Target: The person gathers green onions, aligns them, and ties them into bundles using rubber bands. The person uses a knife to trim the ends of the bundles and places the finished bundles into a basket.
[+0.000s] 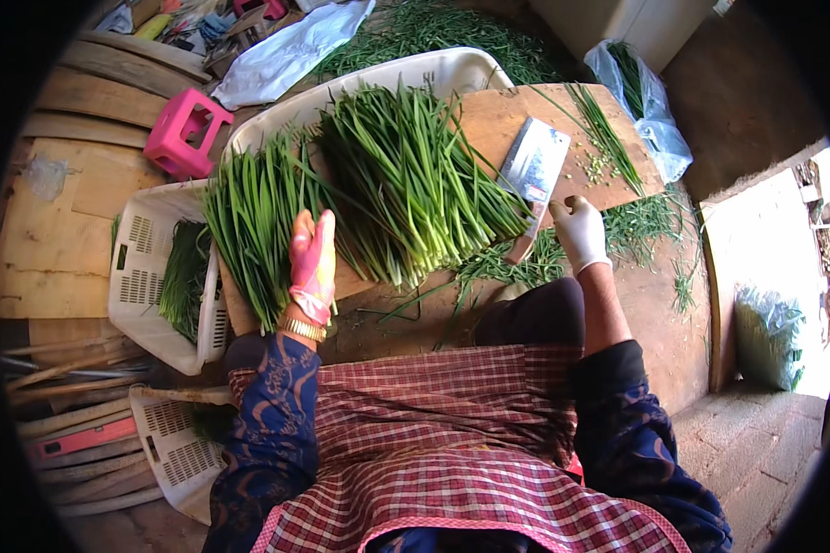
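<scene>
My left hand (312,259), in a pink and yellow glove, stands on edge against the smaller pile of garlic chives (256,221). Its fingers are extended, and no grip on the stalks shows. A larger pile of chives (422,186) lies just to the right, pale cut ends towards me. Both piles rest on a wooden board (492,114). Beside the larger pile lies a cleaver (536,162), its wooden handle jutting past the board's near edge. My right hand (581,231), in a white glove, is near that handle with fingers curled; what they may hold is hidden.
Under the board is a white plastic basket (449,67). A few loose chives (605,131) and small trimmings (595,167) lie on its right part. Another basket (153,269) with chives stands left, near a pink stool (187,131). Cut greens (643,225) litter the floor.
</scene>
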`<state>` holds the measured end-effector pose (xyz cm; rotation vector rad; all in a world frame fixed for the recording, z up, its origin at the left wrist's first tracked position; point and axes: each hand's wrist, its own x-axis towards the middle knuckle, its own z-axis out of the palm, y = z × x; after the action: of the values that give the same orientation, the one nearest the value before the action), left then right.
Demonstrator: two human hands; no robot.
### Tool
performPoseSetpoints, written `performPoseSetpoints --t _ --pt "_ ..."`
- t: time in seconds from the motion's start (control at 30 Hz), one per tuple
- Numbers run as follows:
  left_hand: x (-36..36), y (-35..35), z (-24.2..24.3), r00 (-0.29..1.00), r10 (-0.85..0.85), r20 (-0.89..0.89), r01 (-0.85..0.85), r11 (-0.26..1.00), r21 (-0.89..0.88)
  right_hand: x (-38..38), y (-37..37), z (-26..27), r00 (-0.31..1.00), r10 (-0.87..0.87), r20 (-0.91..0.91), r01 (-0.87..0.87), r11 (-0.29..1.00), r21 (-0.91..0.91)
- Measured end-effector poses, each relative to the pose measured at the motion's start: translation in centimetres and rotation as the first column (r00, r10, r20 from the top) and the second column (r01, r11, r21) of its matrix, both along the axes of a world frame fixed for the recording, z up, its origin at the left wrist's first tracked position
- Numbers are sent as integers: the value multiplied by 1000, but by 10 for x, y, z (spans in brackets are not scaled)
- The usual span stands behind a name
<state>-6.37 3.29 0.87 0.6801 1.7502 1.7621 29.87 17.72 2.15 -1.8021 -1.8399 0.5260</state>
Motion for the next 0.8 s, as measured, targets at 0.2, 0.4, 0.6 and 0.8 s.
performPoseSetpoints --t 0.2,0.4,0.6,0.8 --pt "10 -7 -12 991 -128 -30 122 981 -153 -28 19 -14 997 68 38 -59 979 -194" --pt "13 11 -2 823 -78 -562 -34 982 -187 -20 40 -7 982 29 188 5 983 -181" --pt "-6 0 -24 945 -201 -259 68 892 -446 19 64 7 925 0 381 20 999 -50" --pt "27 -2 -8 873 -153 -463 -17 940 -341 -80 8 71 842 505 -190 -456 855 248"
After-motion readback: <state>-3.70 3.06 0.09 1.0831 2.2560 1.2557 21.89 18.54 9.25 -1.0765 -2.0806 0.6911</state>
